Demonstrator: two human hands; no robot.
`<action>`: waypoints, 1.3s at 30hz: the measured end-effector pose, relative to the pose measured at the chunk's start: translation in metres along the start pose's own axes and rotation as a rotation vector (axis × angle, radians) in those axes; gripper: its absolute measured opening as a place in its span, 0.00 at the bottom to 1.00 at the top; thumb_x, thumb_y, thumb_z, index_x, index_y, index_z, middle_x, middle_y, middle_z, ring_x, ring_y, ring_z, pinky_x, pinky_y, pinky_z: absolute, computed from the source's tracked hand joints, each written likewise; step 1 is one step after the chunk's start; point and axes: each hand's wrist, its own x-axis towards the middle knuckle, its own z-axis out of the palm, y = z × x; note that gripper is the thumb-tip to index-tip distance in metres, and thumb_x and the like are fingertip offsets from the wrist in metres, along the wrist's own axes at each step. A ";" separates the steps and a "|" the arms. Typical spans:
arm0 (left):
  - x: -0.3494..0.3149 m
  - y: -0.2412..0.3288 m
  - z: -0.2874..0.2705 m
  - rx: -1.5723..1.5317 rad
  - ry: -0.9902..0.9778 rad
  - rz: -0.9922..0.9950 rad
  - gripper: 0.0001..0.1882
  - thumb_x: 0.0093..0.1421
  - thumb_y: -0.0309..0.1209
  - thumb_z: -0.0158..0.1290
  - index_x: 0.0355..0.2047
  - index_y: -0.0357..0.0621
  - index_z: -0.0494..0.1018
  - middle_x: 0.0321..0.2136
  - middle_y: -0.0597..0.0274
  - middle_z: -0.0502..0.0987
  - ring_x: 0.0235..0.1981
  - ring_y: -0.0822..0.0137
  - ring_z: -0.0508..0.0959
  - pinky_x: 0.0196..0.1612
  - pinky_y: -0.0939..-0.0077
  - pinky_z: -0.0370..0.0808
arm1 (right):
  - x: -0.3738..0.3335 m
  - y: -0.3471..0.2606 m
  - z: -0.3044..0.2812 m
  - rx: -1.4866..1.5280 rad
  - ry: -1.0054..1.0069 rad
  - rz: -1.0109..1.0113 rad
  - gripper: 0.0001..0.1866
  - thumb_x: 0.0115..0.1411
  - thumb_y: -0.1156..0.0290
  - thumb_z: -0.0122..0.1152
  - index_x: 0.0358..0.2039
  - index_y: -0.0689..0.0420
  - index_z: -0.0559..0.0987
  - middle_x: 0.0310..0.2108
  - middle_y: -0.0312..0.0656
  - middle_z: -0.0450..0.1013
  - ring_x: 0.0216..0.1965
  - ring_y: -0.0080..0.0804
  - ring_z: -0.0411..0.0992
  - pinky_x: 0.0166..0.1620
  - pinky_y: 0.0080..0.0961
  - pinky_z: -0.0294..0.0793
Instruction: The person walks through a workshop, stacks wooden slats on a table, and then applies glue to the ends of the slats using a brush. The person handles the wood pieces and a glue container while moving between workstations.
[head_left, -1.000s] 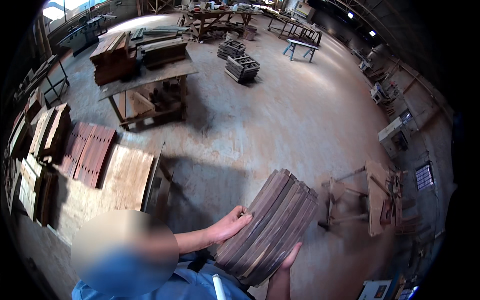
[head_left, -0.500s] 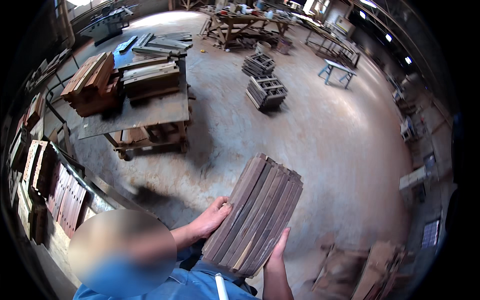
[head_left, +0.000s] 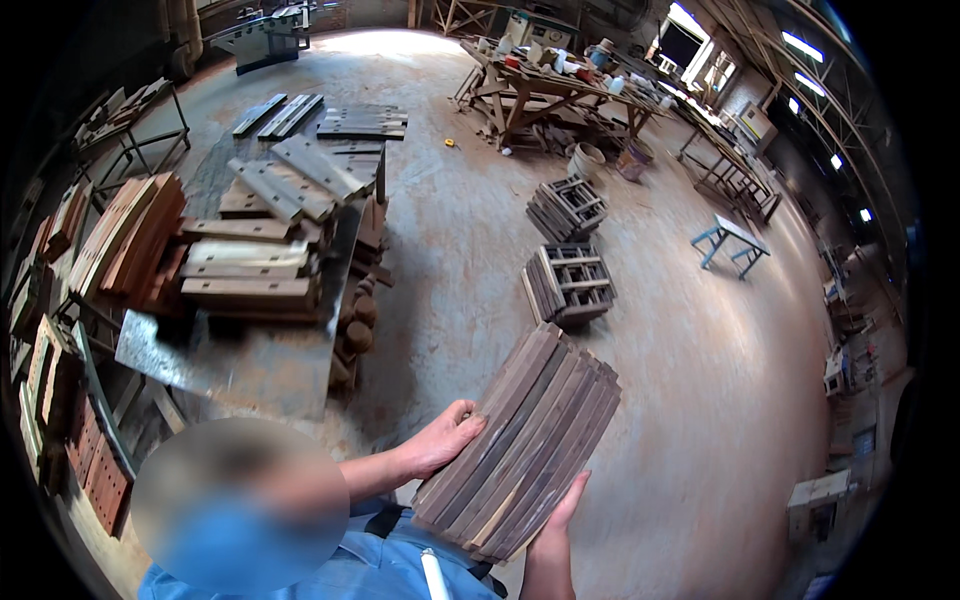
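A stack of dark brown wooden slats (head_left: pixel 520 450) is held in front of my body, tilted with its far end to the right. My left hand (head_left: pixel 447 440) grips its left edge, thumb on top and the other fingers partly hidden beneath. Along the lower right edge, my right hand (head_left: pixel 560 515) clasps the stack from the side, its remaining fingers out of sight underneath. The slats lie side by side and pressed together. Their near end rests close to my blue clothing (head_left: pixel 385 560).
Left stands a metal-topped table (head_left: pixel 250 370) with pale slotted boards (head_left: pixel 245 260) and reddish boards (head_left: pixel 130 235). Two stacks of wooden frames (head_left: pixel 570 280) sit on the floor ahead. Beyond are a cluttered workbench (head_left: pixel 545 85), a bucket (head_left: pixel 587 160) and a blue-legged stand (head_left: pixel 735 240).
The view has shifted, so the table appears nearer and lower at left and the frame stacks lower and farther right. Both hands keep hold of the slats.
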 end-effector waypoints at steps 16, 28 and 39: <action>0.446 0.211 -0.120 -0.024 0.340 0.080 0.34 0.64 0.48 0.46 0.57 0.31 0.56 0.49 0.50 0.68 0.50 0.64 0.68 0.55 0.70 0.65 | 0.529 -0.133 0.191 -0.118 -0.234 0.234 0.43 0.64 0.34 0.32 0.66 0.57 0.56 0.64 0.44 0.58 0.61 0.43 0.59 0.63 0.39 0.59; 0.720 0.374 -0.298 -0.130 0.459 0.041 0.30 0.65 0.43 0.44 0.58 0.33 0.57 0.49 0.49 0.68 0.50 0.64 0.68 0.54 0.70 0.66 | 0.867 -0.143 0.401 -0.141 -0.383 0.303 0.41 0.66 0.36 0.31 0.66 0.57 0.56 0.64 0.45 0.57 0.62 0.43 0.58 0.63 0.40 0.57; 0.950 0.509 -0.471 -0.402 0.702 0.111 0.31 0.65 0.50 0.45 0.57 0.37 0.58 0.47 0.51 0.69 0.48 0.65 0.69 0.51 0.69 0.68 | 1.178 -0.136 0.618 -0.319 -0.506 0.540 0.43 0.63 0.33 0.33 0.65 0.57 0.59 0.62 0.47 0.60 0.60 0.46 0.61 0.62 0.42 0.60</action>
